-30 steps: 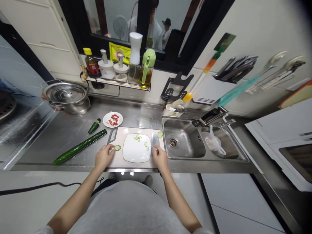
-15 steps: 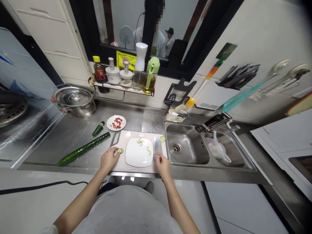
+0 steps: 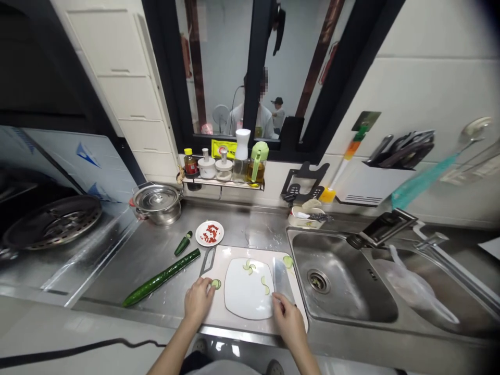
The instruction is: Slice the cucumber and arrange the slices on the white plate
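Steel tabletop (image 3: 247, 229), board (image 3: 217, 308), plate (image 3: 247, 302) with slices (image 3: 249, 267). Left hand (image 3: 199, 300) curled, fingers touching cucumber slices (image 3: 216, 284); right hand (image 3: 289, 319) partly closed beside plate, grip unclear.

A single head-worn view looks forward and steeply down from above the counter's near edge (image 3: 164, 338) — close over the cutting board (image 3: 216, 307), window (image 3: 250, 73) ahead.

So the white plate (image 3: 249, 299) sits on the board (image 3: 214, 307), cucumber slices (image 3: 249, 267) on it. Left hand (image 3: 198, 300) is at a few more slices just left of the plate, right hand (image 3: 288, 317) is by its right edge, near the knife (image 3: 281, 276). Long cucumber (image 3: 162, 277) lies on the counter (image 3: 128, 260), sink's (image 3: 344, 276) off to the right.
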Motion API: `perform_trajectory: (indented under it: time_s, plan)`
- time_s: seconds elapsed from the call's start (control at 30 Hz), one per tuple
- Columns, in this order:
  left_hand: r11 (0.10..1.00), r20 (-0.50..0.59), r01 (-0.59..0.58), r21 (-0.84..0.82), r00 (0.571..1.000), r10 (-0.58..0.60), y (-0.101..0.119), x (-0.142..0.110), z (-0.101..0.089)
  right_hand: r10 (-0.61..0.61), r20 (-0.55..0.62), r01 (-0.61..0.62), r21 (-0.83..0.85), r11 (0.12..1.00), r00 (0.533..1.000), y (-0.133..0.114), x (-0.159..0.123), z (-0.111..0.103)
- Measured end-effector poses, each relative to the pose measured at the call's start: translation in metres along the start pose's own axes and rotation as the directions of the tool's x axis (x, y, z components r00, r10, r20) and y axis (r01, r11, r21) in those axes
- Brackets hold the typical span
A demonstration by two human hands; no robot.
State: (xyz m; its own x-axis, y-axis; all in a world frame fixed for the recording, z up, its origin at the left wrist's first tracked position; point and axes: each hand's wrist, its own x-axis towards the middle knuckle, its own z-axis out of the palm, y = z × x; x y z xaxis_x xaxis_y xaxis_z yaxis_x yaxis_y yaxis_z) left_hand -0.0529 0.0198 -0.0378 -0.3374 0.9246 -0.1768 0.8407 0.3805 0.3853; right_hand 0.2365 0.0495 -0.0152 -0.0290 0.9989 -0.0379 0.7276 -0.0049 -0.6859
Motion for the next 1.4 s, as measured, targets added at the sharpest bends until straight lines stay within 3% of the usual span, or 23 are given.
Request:
perform_trajectory:
  time_s: [0.33, 0.7, 1.1, 1.27, 1.4]
  plan:
    - [1.0, 0.03, 0.02, 0.0, 0.999, -0.02, 0.007, 0.006, -0.003, -0.031, 0.064, 0.029, 0.034, 0.999, 0.997, -0.011, -0.008, 0.003]
    - [0.954, -0.03, -0.005, -0.3, 1.0, -0.004, 0.0, 0.013, 0.01, -0.052, 0.087, 0.053, -0.002, 0.999, 0.995, -0.013, -0.015, 0.012]
    - [0.935, -0.09, -0.034, -0.353, 0.996, 0.002, 0.002, 0.006, 0.007, -0.035, 0.09, 0.032, 0.027, 0.999, 0.995, -0.017, -0.021, 0.01]
    - [0.807, -0.1, -0.083, -0.585, 0.995, 0.03, 0.017, 0.002, -0.005, -0.03, 0.099, 0.022, 0.082, 0.996, 0.995, -0.028, -0.017, 0.011]
    - [0.633, -0.014, -0.128, -0.763, 0.983, 0.182, 0.045, -0.005, -0.011, -0.088, 0.144, 0.067, 0.144, 0.987, 0.986, -0.048, -0.013, 0.018]
